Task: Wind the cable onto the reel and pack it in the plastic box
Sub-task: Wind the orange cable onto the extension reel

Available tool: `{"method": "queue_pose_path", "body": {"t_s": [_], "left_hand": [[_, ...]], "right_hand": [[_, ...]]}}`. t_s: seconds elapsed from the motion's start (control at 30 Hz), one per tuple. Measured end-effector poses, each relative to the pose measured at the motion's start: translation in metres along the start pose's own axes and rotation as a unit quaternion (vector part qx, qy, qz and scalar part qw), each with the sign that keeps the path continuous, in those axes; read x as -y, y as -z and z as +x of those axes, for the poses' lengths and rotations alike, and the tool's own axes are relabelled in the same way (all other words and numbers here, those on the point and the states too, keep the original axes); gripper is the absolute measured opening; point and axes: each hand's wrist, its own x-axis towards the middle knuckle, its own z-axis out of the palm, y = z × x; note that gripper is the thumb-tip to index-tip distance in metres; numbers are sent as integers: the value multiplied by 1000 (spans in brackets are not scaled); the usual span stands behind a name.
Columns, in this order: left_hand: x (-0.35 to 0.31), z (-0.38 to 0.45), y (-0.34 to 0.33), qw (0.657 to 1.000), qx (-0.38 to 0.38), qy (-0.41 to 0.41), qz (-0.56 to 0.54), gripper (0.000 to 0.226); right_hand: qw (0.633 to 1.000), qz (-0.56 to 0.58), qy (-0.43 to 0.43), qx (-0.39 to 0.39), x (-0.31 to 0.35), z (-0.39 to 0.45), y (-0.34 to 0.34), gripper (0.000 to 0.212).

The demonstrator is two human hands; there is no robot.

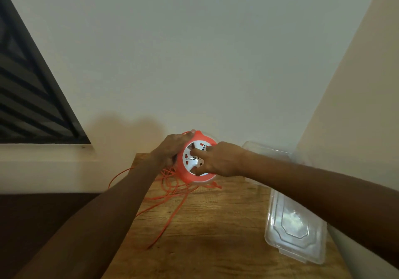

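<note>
The reel (195, 155) has an orange rim and a white face marked with small orange sockets and a row of dark dots. The cable (170, 194) is orange, lying in loose loops on the desk (207, 231), which is mid-brown wood with a darker grain. At the right the box (295, 224) is clear plastic with pale glare. The far wall (194, 52) is plain off-white. The window (28, 97) at far left shows dark grey and black bands.

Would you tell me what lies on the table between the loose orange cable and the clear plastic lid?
Only bare wooden table separates the cable from the lid, per the head view.
</note>
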Motion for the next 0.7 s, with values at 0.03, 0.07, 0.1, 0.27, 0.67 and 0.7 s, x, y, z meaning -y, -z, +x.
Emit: {"method": "queue_pose_path", "body": {"t_s": [0.03, 0.07, 0.1, 0.27, 0.67, 0.7], "left_hand": [[0, 0, 0, 1000, 7, -1, 9, 48], [0, -1, 1, 1000, 10, -3, 16, 47], [0, -1, 1, 1000, 12, -7, 20, 46], [-3, -1, -2, 999, 24, -18, 33, 47], [5, -2, -14, 990, -94, -74, -76, 55], [5, -2, -20, 986, -113, -89, -84, 57]], "right_hand": [[1000, -15, -1, 17, -2, 1, 4, 56], [999, -22, -8, 33, -4, 2, 8, 59], [998, -27, -13, 48, -4, 3, 13, 60], [990, -88, -9, 107, 9, 15, 26, 60], [896, 239, -356, -114, 21, 29, -15, 64], [853, 301, -399, -147, 26, 30, -19, 59]]}}
